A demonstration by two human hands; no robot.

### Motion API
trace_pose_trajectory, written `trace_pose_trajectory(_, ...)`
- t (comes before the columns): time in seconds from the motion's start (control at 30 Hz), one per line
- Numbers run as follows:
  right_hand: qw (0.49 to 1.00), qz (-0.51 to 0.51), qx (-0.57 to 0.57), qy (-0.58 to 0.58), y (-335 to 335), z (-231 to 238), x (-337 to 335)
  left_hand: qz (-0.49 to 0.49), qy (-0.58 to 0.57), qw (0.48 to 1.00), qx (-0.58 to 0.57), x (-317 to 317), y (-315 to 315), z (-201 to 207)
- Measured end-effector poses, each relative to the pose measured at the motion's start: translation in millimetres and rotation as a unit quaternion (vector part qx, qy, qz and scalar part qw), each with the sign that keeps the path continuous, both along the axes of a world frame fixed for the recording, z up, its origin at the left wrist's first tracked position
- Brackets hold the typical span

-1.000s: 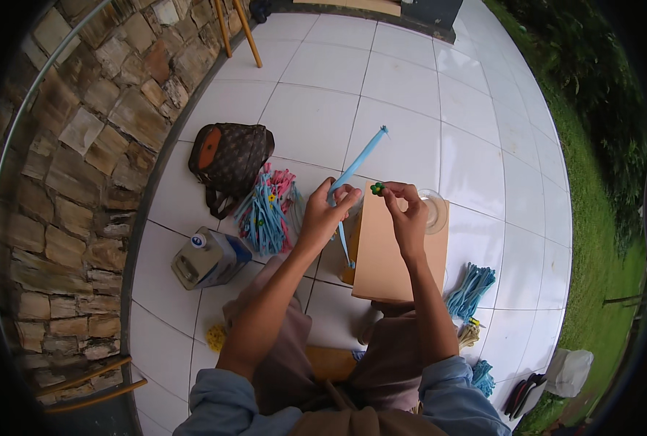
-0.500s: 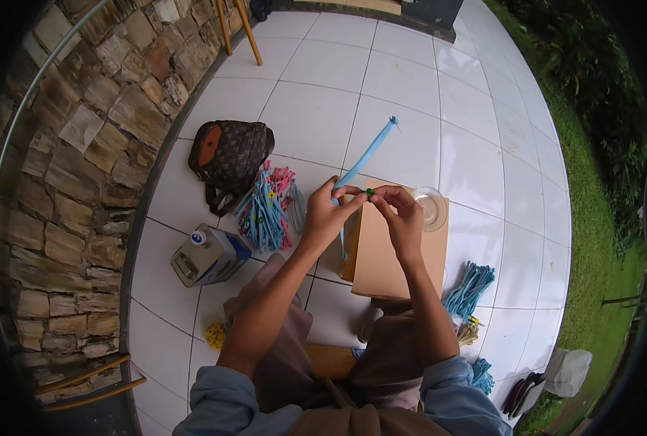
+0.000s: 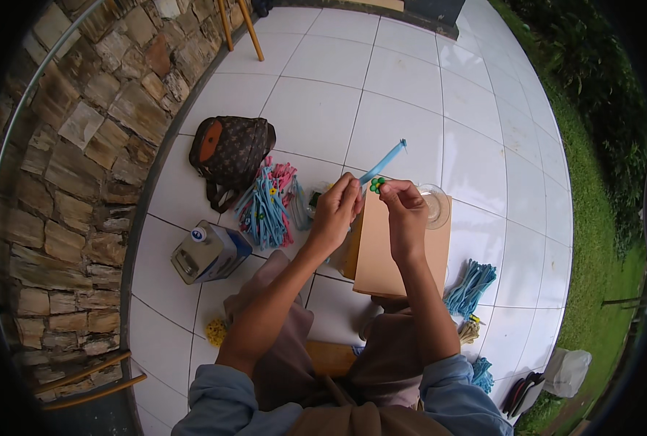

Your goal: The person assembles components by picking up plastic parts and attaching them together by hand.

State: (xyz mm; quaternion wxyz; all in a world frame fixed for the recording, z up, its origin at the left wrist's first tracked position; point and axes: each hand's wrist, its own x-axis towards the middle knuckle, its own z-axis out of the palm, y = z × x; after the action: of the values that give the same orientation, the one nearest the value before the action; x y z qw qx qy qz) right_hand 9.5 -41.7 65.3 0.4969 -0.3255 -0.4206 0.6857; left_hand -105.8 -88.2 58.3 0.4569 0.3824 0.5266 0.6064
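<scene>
A light-blue fabric strip is gripped in my left hand, its dark, frayed-looking tip pointing up and away. Between the thumb and fingers of my right hand is a small green flower with a yellow centre. The flower sits close beside the strip; whether they touch, I cannot tell. Both hands are above a tan board-topped box. On its far right corner stands a round clear dish, partly behind my right hand. A clear container with dark green bits shows beside my left hand.
To the left lie a pile of blue and pink strips, a brown patterned backpack, a rectangular can and a yellow heap. At right are blue bundles and a beige bundle. A stone wall borders the left.
My hands have drawn slightly apart. The strip has slid lower in my left hand and shows less length. The green flower has turned, so its petals and yellow centre now show.
</scene>
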Motion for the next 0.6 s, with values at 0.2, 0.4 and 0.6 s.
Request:
trace_pose_trajectory(0.2,1.000,-0.019,0.013,-0.007,-2,4,-10,0.006,0.006,1.000,0.013,4,0,1)
trace_pose_trajectory(0.4,0.999,-0.025,0.024,-0.006,-3,3,-12,0.000,0.007,1.000,0.005,4,-1,3)
trace_pose_trajectory(0.6,0.999,-0.034,0.028,-0.011,-4,5,-13,-0.004,0.022,1.000,0.009,4,-2,4)
